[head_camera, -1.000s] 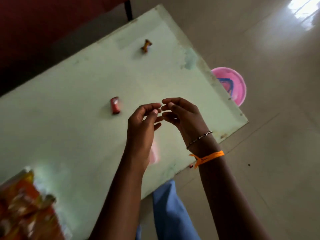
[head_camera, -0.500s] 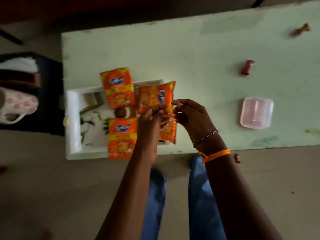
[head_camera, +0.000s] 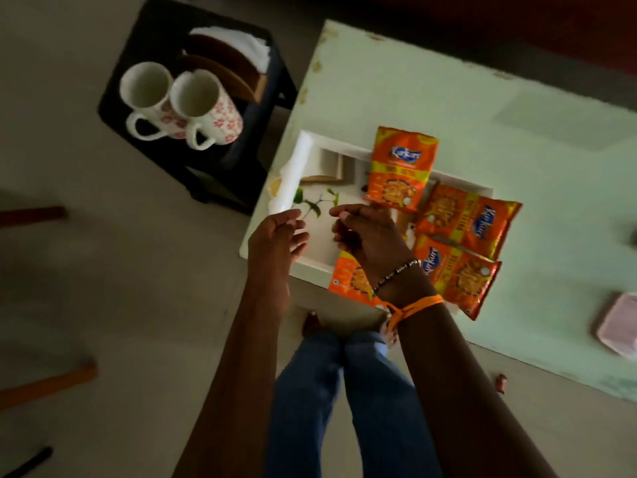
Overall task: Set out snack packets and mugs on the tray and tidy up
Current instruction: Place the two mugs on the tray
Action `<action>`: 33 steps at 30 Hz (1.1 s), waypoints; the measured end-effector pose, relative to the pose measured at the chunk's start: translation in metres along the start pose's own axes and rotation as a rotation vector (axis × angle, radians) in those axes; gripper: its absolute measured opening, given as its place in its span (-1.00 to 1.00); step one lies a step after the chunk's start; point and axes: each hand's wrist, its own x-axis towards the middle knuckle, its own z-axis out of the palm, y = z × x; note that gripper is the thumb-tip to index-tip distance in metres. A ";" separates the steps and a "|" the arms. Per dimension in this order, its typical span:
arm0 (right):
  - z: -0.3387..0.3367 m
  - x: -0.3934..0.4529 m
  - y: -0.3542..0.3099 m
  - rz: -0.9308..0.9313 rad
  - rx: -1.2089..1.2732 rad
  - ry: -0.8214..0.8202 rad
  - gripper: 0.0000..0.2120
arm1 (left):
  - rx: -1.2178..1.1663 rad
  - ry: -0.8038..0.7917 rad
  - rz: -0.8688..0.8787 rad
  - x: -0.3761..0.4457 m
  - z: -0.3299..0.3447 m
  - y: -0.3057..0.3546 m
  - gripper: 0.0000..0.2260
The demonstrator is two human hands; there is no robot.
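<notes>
My left hand (head_camera: 275, 236) hangs open and empty, my right hand's (head_camera: 368, 236) grip curled loosely on nothing visible, above the tray (head_camera: 300, 160) of snack packets (head_camera: 401, 167).

Hands over a snack tray

Both hands, left (head_camera: 275, 236) and right (head_camera: 365, 232), hover empty above the white tray (head_camera: 300, 160) on the pale green table (head_camera: 448, 108); four orange snack packets (head_camera: 401, 167) lie there, two mugs (head_camera: 203, 108) on a black stool (head_camera: 144, 29).

pink box (head_camera: 620, 331) cut off at right edge, nearest snack packet (head_camera: 351, 279) half hidden under right wrist, mugs (head_camera: 179, 105) blurred
</notes>
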 end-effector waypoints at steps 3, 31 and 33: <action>0.029 0.009 -0.003 0.011 -0.106 -0.030 -0.79 | -0.103 0.052 -0.010 0.011 -0.024 0.015 -0.84; 0.224 0.185 0.013 -0.130 -0.503 0.359 -0.76 | 0.445 0.071 0.274 0.240 -0.167 0.122 -0.75; 0.224 0.184 0.017 -0.153 -0.468 0.318 -0.78 | 0.426 0.070 0.298 0.239 -0.165 0.121 -0.71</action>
